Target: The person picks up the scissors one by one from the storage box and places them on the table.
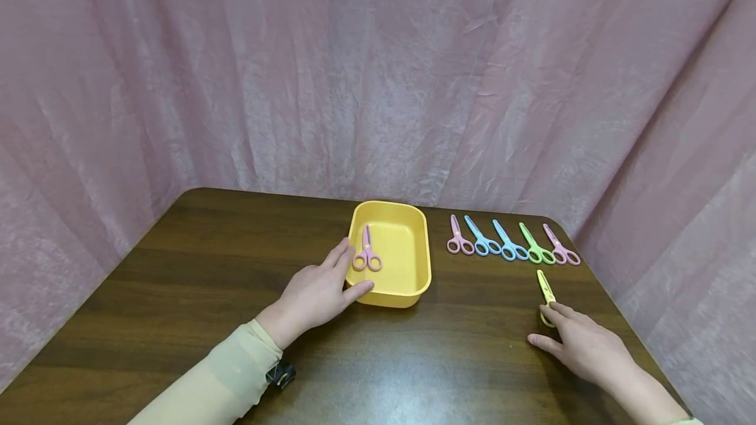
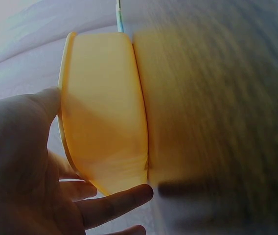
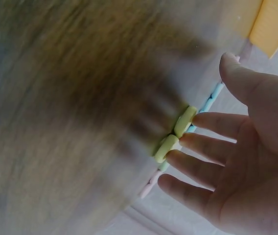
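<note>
A yellow plastic tray stands on the table with one pair of pink scissors lying inside, handles toward me. My left hand is at the tray's near left corner, fingers by the left rim and thumb over the front rim. In the left wrist view its fingers are spread beside the tray's outer wall. Yellow scissors lie at the right, blades pointing away. Over their handles reaches my right hand, its fairly straight fingertips right at the loops, the thumb held apart.
Behind the yellow scissors, several scissors lie in a row: pink, blue, another blue, green and pink. The brown wooden table ends at a pink curtain at the back and right.
</note>
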### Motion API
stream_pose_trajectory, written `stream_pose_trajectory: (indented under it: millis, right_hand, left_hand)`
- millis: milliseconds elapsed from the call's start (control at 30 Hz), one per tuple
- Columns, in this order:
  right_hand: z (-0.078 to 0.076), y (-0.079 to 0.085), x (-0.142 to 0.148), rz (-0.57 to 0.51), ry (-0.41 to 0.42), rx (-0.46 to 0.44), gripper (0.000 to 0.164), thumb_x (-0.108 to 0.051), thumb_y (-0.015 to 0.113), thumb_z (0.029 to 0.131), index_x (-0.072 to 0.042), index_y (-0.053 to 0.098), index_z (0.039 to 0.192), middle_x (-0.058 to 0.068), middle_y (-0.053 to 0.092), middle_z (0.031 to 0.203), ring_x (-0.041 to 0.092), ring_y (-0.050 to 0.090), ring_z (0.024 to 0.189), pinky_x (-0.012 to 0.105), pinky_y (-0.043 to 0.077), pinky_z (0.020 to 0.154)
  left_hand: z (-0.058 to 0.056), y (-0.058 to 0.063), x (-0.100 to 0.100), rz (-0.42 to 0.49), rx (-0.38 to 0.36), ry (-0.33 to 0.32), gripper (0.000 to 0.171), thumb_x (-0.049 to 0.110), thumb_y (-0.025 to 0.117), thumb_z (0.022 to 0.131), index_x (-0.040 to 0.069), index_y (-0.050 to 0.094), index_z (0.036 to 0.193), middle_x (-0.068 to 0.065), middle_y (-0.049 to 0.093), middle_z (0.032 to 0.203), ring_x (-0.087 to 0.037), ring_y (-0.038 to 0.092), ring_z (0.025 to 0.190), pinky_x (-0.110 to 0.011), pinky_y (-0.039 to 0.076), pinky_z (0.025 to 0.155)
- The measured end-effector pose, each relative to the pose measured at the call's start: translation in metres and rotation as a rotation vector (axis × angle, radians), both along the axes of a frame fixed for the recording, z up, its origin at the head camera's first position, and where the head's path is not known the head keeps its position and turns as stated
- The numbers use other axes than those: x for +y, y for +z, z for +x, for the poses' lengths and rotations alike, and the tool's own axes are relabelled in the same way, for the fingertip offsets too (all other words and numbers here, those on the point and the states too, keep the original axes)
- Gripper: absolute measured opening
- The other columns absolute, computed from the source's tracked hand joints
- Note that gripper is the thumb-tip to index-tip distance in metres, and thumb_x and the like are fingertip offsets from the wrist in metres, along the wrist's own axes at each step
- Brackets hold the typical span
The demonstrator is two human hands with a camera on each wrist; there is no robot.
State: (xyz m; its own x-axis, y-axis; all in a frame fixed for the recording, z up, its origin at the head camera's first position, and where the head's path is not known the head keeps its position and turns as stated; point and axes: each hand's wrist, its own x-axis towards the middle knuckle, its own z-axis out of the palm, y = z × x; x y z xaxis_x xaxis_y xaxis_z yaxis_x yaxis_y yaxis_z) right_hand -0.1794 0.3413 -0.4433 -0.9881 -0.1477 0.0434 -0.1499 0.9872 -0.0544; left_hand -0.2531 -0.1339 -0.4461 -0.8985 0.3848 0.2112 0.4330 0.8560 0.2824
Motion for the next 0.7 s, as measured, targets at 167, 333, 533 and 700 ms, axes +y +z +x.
stream_pose_trajectory:
  millis: [167,333,533,700]
  right_hand:
    - [-0.001,0.0,0.003,-0.011,0.0,0.012,0.076,-0.055,0.079,0.099,0.004,0.067,0.145,0.033,0.06,0.149,0.059,0.061,0.13,0.076,0.052,0.09]
    - [-0.002,0.0,0.01,-0.016,-0.006,0.009,0.077,-0.057,0.077,0.1,0.006,0.067,0.144,0.034,0.06,0.148,0.059,0.061,0.13,0.075,0.052,0.09]
    - [-0.004,-0.001,0.019,-0.025,-0.013,-0.001,0.077,-0.056,0.077,0.1,0.007,0.067,0.143,0.034,0.061,0.147,0.06,0.06,0.13,0.075,0.052,0.092]
    - [-0.006,-0.001,0.029,-0.028,-0.019,0.003,0.075,-0.053,0.079,0.101,0.009,0.066,0.142,0.035,0.061,0.145,0.06,0.06,0.129,0.074,0.052,0.093]
  left_hand:
    - [0.0,0.001,0.0,-0.004,0.017,0.0,0.085,0.063,0.06,0.109,0.0,0.048,0.165,-0.02,0.038,0.175,-0.039,0.077,0.087,-0.052,0.062,0.077]
    - [0.0,0.001,0.0,-0.002,0.017,0.002,0.085,0.063,0.06,0.109,-0.001,0.048,0.165,-0.02,0.038,0.175,-0.039,0.077,0.088,-0.052,0.062,0.077]
    - [0.0,0.0,0.0,0.0,0.01,0.0,0.086,0.063,0.06,0.109,-0.001,0.048,0.165,-0.02,0.037,0.175,-0.04,0.077,0.091,-0.053,0.062,0.079]
    - [-0.001,-0.001,0.0,-0.003,0.008,-0.001,0.085,0.064,0.06,0.109,0.0,0.048,0.165,-0.02,0.037,0.175,-0.04,0.077,0.09,-0.053,0.062,0.079]
